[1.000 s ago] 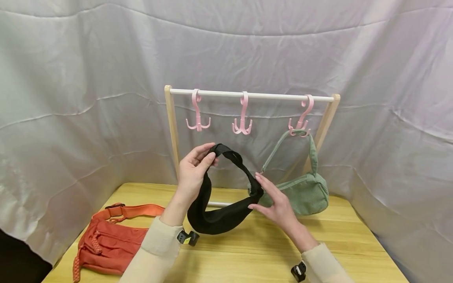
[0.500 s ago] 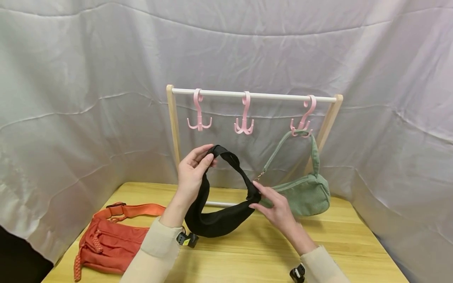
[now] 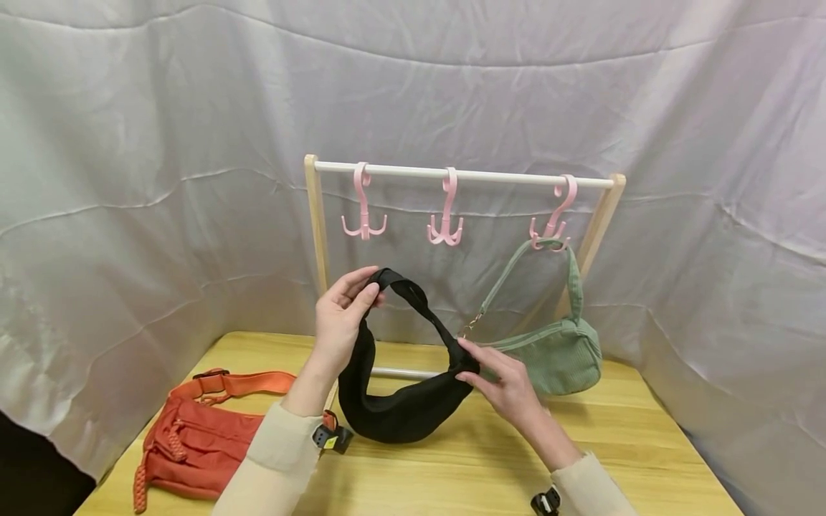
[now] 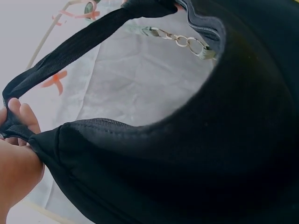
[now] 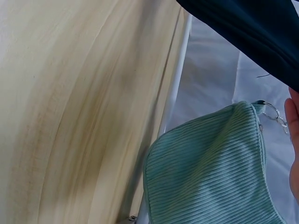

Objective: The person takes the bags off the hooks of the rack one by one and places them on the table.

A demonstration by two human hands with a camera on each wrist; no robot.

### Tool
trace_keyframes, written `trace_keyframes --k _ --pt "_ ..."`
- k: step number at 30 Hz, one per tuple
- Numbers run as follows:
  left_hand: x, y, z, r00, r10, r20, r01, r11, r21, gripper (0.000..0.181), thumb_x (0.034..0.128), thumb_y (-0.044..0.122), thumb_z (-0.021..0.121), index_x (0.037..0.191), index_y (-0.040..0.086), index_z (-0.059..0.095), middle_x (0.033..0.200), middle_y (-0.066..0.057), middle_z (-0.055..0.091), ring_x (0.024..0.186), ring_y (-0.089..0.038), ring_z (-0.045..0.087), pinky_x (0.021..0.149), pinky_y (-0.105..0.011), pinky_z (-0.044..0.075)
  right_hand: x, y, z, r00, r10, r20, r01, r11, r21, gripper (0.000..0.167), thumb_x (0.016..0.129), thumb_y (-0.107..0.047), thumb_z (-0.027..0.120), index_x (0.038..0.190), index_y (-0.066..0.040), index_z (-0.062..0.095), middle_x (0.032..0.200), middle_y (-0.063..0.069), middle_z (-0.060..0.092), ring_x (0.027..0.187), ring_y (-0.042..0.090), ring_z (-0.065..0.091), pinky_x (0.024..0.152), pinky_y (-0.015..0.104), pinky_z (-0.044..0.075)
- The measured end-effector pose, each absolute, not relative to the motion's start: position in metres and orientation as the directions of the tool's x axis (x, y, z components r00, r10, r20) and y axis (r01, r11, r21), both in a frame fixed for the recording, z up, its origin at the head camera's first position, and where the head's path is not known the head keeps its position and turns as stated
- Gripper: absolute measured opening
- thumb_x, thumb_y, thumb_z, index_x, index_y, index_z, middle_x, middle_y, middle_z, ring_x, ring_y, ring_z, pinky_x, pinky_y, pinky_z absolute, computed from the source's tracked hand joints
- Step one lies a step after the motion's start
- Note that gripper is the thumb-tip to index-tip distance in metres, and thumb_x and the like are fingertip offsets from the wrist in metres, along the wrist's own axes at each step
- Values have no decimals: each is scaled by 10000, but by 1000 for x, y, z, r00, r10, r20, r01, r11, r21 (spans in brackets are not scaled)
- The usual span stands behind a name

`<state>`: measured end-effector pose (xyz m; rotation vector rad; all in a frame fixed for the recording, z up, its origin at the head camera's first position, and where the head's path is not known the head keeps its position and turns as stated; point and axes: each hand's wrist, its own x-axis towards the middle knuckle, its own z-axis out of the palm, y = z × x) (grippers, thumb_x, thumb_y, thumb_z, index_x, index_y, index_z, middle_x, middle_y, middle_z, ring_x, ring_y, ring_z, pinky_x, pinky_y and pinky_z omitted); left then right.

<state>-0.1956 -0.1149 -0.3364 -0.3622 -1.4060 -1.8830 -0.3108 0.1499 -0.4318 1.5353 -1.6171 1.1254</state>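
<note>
- Far L: red bag lies by L edge of worktop, nr front-L corner, strap running R behind L sleeve. Can't tell if they touch; if the forearm swept L, it'd probably nudge the bag off that edge.
- L hand: thumb + fingers pinch top of the black bag's strap. Narrow hold, so I'd guess the bag sags or twists if those fingers slacken.
- Black bag: held up over mid worktop, short of back edge, in front of rack, below L pink hook & mid pink hook, both w/o a bag. Lifted too fast, it might knock a hook sideways on the white rail.
- R hand: well apart from L, gripping the bag's R end btwn thumb & fingers.
- Green bag: hangs off R pink hook twd back-R corner. Its gold chain is v. close to R fingertips; could snag.
</note>
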Motion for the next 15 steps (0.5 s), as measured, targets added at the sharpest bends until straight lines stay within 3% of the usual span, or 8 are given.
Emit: trace_keyframes --k 10,15 --pt "-199 -126 -343 -688 -415 595 686 -106 720 286 1005 -79 607 1284 -139 626 931 -8 755 802 -126 705 776 -266 601 -309 151 -431 -97 -444 891 -977 -126 -169 477 911 -204 775 1302 56 690 1126 172 760 949 262 746 876 209 572" --pt "-201 -132 -347 -690 -424 587 681 -103 725 268 1001 -70 623 1264 -104 661 918 -26 755 807 -148 710 772 -271 604 -307 151 -429 -91 -440 893 -976 -137 -167 439 920 -178 765 1280 65 700 1087 166 763 941 277 743 881 205 567"
